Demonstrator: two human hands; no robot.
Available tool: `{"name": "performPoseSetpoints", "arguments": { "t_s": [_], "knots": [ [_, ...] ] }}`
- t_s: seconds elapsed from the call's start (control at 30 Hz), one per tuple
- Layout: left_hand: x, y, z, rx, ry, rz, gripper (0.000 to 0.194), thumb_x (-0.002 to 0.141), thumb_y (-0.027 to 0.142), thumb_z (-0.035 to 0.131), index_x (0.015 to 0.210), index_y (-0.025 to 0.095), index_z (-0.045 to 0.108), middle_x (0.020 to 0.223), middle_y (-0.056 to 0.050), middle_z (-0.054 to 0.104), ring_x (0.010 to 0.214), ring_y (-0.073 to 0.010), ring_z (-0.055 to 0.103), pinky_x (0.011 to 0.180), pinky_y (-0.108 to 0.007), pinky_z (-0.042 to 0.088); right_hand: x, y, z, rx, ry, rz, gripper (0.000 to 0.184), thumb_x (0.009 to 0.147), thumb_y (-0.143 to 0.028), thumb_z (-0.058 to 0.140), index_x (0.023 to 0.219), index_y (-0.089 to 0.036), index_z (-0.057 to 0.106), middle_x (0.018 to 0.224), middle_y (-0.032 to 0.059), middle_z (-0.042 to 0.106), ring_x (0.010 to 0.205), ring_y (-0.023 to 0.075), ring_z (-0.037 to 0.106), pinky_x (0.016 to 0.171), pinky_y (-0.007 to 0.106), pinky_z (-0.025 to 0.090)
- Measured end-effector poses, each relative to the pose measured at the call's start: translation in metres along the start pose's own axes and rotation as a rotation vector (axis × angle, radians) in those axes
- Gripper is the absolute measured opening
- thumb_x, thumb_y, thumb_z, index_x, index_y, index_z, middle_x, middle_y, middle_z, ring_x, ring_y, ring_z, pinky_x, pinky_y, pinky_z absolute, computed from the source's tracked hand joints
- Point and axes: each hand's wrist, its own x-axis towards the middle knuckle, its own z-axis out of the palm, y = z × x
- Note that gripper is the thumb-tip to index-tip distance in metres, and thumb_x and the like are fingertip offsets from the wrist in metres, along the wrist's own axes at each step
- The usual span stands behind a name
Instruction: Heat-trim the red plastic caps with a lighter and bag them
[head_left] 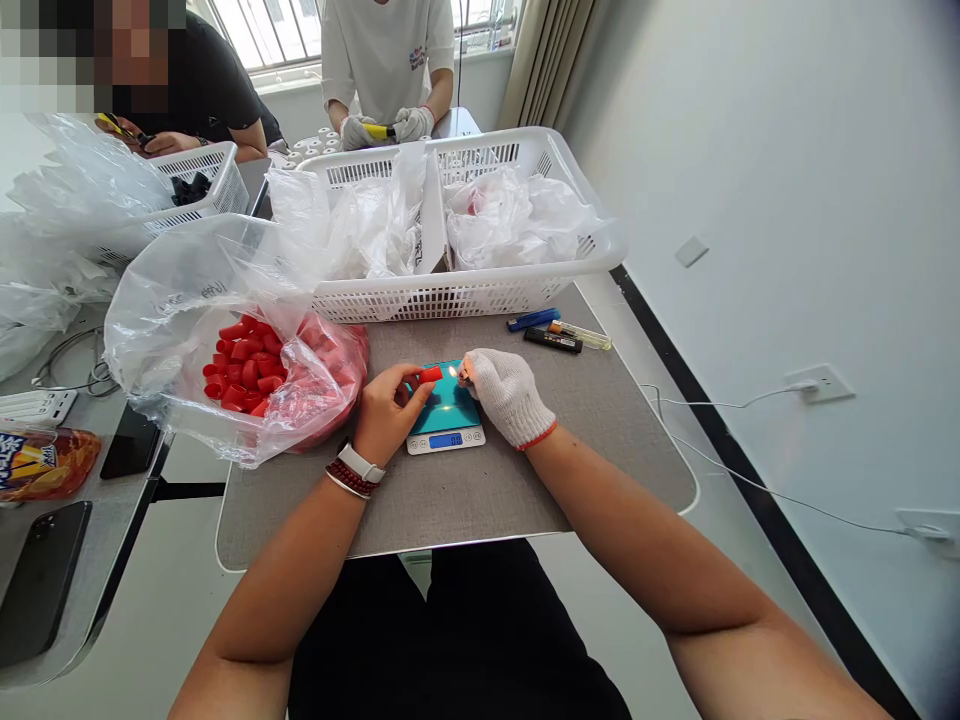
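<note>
Between the bare fingers of my left hand (391, 408) is a small red plastic cap (430, 375), held level with its free end toward the right. My right hand (511, 392), in a white knit glove with a red cuff edge, grips a lighter (465, 373), mostly hidden by the fingers. A small flame (452, 371) burns just right of the cap. Both hands are over a digital scale (446, 442) with a teal platform and a lit blue display. To the left, a clear plastic bag (172, 350) lies open, full of similar red caps (247, 365).
Several lighters or markers (553, 341) lie at the table's right. A white basket (465, 300) with plastic bags stands behind. Two people work across the table, one in white gloves. On the left table are phones (45, 580) and a bottle (56, 463); a cable (750, 485) hangs at right.
</note>
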Motion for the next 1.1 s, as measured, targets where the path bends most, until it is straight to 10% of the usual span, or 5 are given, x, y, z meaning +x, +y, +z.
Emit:
{"name": "performPoseSetpoints", "arguments": {
  "t_s": [0.77,1.1],
  "knots": [
    [-0.0012,0.0017,-0.0003,0.010,-0.102,0.101,0.016,0.088,0.035,0.067,0.092,0.019,0.071,0.074,0.000,0.064,0.059,-0.0107,0.050,0.058,-0.024,0.043,0.0038,-0.0013,-0.0020,-0.025,0.067,0.058,0.046,0.095,-0.046,0.030,0.061,-0.021,0.050,0.062,0.0027,0.057,0.060,0.0163,0.052,0.056,0.028,0.037],
    [0.0008,-0.0005,-0.0012,-0.003,0.024,0.028,0.019,0.088,0.036,0.068,0.091,0.018,0.067,0.081,-0.001,0.066,0.062,-0.0112,0.052,0.060,-0.025,0.045,0.0024,0.0021,-0.0004,-0.011,-0.001,0.035,0.046,0.093,-0.046,0.033,0.062,-0.020,0.054,0.062,0.0028,0.059,0.060,0.0166,0.053,0.055,0.028,0.037]
  ]
}}
